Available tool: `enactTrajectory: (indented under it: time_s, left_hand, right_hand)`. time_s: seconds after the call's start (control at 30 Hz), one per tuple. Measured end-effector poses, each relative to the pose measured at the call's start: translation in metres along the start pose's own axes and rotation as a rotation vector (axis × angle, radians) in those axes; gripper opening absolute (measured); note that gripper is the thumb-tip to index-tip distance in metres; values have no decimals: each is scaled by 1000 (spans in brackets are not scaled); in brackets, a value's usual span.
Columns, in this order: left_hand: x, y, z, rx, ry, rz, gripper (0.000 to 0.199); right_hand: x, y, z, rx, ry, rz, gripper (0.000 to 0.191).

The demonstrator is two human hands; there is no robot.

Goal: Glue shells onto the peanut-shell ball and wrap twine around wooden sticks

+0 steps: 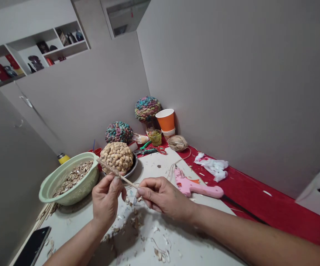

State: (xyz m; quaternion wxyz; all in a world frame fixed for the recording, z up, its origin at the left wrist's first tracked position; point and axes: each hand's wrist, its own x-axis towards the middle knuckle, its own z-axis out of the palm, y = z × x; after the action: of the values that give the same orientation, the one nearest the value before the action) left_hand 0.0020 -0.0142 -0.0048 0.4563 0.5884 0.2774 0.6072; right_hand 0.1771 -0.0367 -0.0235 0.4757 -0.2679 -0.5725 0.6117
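Between my two hands is a thin wooden stick [128, 181], its far part wound with twine and its near part bare. My left hand [106, 197] pinches it around the middle, where the winding ends. With thumb and fingers closed, my right hand [164, 195] grips the bare near end. Just beyond the stick, a ball covered in tan shells [117, 157] rests in a dark metal bowl [133, 170]. To the right of my right hand lies a pink glue gun [200, 189]. A ball of twine [177, 143] sits farther back, its loose strand trailing onto the white board.
A green basket [45, 193] of shell pieces stands left, with a phone [34, 246] nearer me. Behind are colourful shell-covered balls [148, 108], an orange cup [165, 119], scissors [161, 150] and pliers [145, 151]. Crumpled white plastic [213, 167] lies on red cloth. Shell scraps litter the board.
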Motion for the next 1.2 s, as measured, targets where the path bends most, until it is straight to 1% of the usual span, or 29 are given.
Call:
enactTrajectory:
  time_s: [0.17, 0.23, 0.27, 0.37, 0.43, 0.57, 0.7, 0.83, 0.9, 0.97, 1.03, 1.1, 1.13, 1.2]
  left_hand:
    - [-2, 0, 0, -23, 4, -9, 14]
    - [-3, 0, 0, -20, 15, -12, 13]
    - [-2, 0, 1, -15, 21, -13, 13]
    - [-1, 0, 1, 8, 33, -14, 18]
    - [-1, 1, 1, 25, 33, -15, 17]
    - [-1, 2, 2, 10, 2, -13, 16]
    - [-2, 2, 2, 2, -12, -19, 15]
    - [-2, 2, 2, -8, -3, -41, 16]
    - [-1, 1, 2, -4, 9, -40, 16]
    - [0, 0, 2, 3, 26, -33, 15]
    - [1, -1, 2, 5, 38, -27, 16]
    - [2, 0, 3, 0, 38, -25, 18]
    - [2, 0, 3, -3, 36, -25, 20]
    - [2, 1, 4, -9, 30, -25, 21]
  right_hand:
    - [1, 0, -2, 75, -126, 74, 49]
    - [1, 1, -2, 71, -145, 98, 47]
    - [1, 1, -1, 53, -125, 91, 45]
    - [0, 1, 1, -16, 2, 2, 39]
    - [0, 1, 2, -53, 32, -45, 39]
    - [-2, -1, 1, -81, -34, -36, 44]
    - [-1, 0, -1, -40, -108, -11, 48]
    - [0, 2, -3, 52, -203, 72, 48]
    - [1, 3, -2, 64, -214, 93, 48]
    - [1, 3, -1, 33, -140, 46, 44]
    - [1, 3, 1, -28, -2, -40, 39]
    - [0, 2, 3, -81, 95, -110, 37]
    - [0, 1, 3, -94, 112, -128, 37]
    - [0, 1, 4, -95, 104, -138, 38]
